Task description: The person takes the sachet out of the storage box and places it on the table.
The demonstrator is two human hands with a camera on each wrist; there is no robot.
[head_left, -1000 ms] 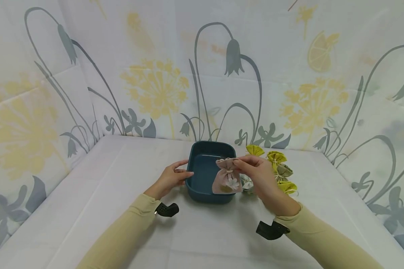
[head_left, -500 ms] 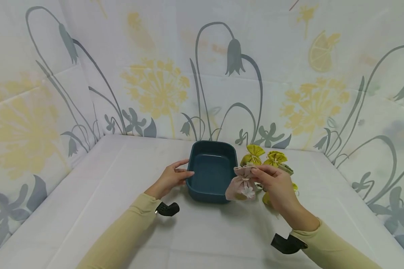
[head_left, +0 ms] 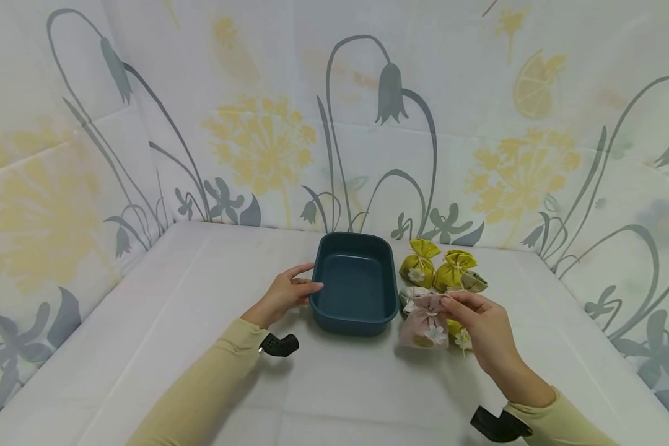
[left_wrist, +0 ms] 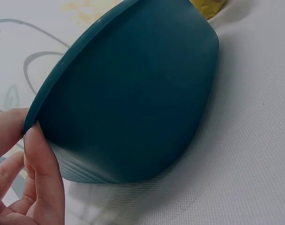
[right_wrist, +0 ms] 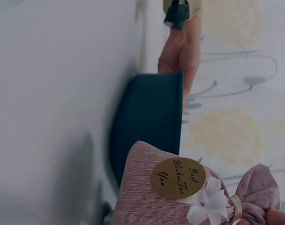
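My left hand (head_left: 281, 297) pinches the left rim of a dark teal basin (head_left: 352, 326); in the left wrist view the thumb and a finger meet over the basin's edge (left_wrist: 128, 103). No pouch shows inside the basin. To its right, my right hand (head_left: 490, 331) pinches the gathered neck of a pink drawstring pouch (head_left: 420, 331), which hangs upright close over the table. A gold oval label (right_wrist: 177, 178) reading "Best Wishes For You" and a white fabric flower (right_wrist: 210, 201) decorate that pouch. It partly hides other pouches behind it.
Right of the basin stand two yellow-green pouches (head_left: 418, 271), an olive pouch (head_left: 474, 282) and a grey-white pouch (head_left: 409, 296). Another yellow pouch (head_left: 461, 337) shows behind the pink one. A flower-printed cloth (head_left: 357, 142) backs the white table (head_left: 312, 390).
My right hand has carried the pink pouch from in front of the basin's right side to the right and closer to me. The left hand has kept its hold on the rim.
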